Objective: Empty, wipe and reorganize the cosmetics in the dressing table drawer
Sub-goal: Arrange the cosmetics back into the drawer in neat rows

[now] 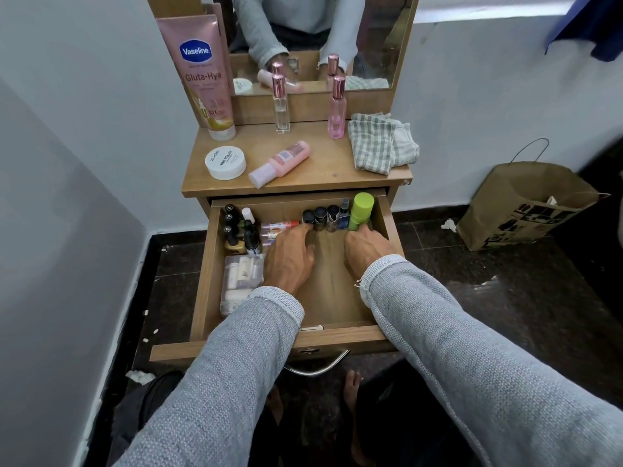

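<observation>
Head view: the left hand's fingers (305,230) reach to the row of small dark bottles (320,219) at the drawer's (337,335) back; whether they pinch one I cannot tell. The right hand (362,246) curls round the base of the green can (360,210). Best lift upright, clear of neighbours. On the worktop (323,163) lie the checked cloth (381,143), a pink bottle (279,163) and a white jar (225,162), crowding the free space.

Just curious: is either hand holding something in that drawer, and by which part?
The right hand grips the green bottle at its base; the left hand only touches small bottles.
</observation>
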Motion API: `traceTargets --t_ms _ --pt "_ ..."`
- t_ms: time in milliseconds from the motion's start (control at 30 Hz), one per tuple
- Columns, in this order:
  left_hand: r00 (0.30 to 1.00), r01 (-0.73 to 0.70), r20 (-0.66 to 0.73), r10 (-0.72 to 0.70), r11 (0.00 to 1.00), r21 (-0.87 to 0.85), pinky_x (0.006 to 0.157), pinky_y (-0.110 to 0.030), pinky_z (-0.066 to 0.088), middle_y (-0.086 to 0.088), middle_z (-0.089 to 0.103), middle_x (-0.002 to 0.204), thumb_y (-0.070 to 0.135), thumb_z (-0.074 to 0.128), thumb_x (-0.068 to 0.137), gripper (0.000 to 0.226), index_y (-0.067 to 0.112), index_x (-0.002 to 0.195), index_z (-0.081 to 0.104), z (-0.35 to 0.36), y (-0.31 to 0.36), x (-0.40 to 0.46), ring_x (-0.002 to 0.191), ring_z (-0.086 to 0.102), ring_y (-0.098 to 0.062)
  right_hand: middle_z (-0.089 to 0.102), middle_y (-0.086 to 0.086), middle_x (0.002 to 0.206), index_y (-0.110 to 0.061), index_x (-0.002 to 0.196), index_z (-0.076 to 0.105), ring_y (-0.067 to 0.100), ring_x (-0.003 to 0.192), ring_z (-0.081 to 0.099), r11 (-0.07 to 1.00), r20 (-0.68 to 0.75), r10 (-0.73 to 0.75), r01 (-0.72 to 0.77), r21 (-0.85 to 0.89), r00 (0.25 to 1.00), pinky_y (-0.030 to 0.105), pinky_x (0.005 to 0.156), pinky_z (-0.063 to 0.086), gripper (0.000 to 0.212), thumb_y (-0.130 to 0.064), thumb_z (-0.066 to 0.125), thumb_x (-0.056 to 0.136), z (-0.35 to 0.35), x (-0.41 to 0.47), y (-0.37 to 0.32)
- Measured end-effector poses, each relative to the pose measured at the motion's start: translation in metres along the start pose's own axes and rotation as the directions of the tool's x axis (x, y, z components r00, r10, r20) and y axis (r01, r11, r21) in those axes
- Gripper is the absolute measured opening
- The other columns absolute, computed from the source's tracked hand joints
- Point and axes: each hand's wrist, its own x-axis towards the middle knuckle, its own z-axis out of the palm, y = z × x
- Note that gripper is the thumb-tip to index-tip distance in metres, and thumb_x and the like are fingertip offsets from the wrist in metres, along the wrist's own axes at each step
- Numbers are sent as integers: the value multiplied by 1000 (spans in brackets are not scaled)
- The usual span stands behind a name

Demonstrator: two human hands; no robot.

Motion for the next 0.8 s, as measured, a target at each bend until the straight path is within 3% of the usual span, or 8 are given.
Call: traceTargets --t_ms 333,533,800 --pt "1000 7 1 -7 1000 3 94 -38 52 -10 66 123 11 63 90 41 12 131 58 -2 3 -2 111 64 -27 48 17 126 -1 125 54 34 112 55 998 4 16 -16 -63 1000 44 92 48 30 -5 48 96 0 -2 -2" --pt "1000 19 -3 -19 1000 -5 91 -39 54 -11 68 118 7 61 91 40 14 130 59 -4 5 -3 104 66 -27 54 17 117 -1 117 59 35 103 59 994 -22 -103 102 -50 994 43 87 52 28 0 47 92 6 1 -9" --pt "999 35 -6 -35 999 -7 91 -35 51 -10 68 120 2 58 92 40 14 130 59 -6 7 -4 106 65 -26 46 12 130 -5 128 50 33 113 53 981 -45 -191 189 -48 981 44 90 49 38 0 47 90 11 6 -20"
